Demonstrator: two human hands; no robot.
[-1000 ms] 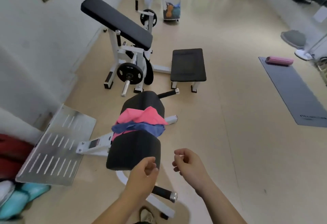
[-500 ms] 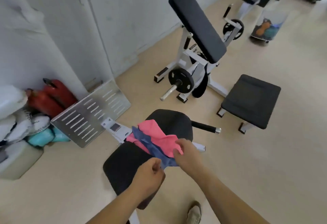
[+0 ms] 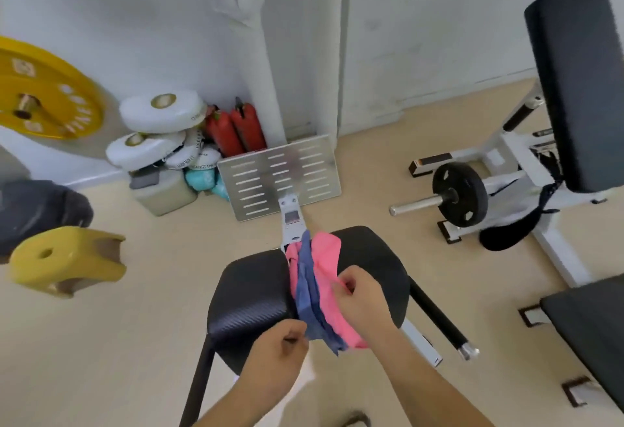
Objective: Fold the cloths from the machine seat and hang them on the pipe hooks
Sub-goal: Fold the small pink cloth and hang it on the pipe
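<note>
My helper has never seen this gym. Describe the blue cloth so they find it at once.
Find the black padded machine seat in front of the slotted metal footplate. Two cloths drape across it; the blue cloth is the dark narrow one lying against the pink cloth.

Matt textured seat (image 3: pixel 250 295) w/ soft cloths (image 3: pixel 326 257)

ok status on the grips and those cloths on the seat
Left grip pinches blue cloth's near edge. Right grip pinches pink cloth. Both cloths draped over machine seat, unfolded. Nothing blocking.
</note>
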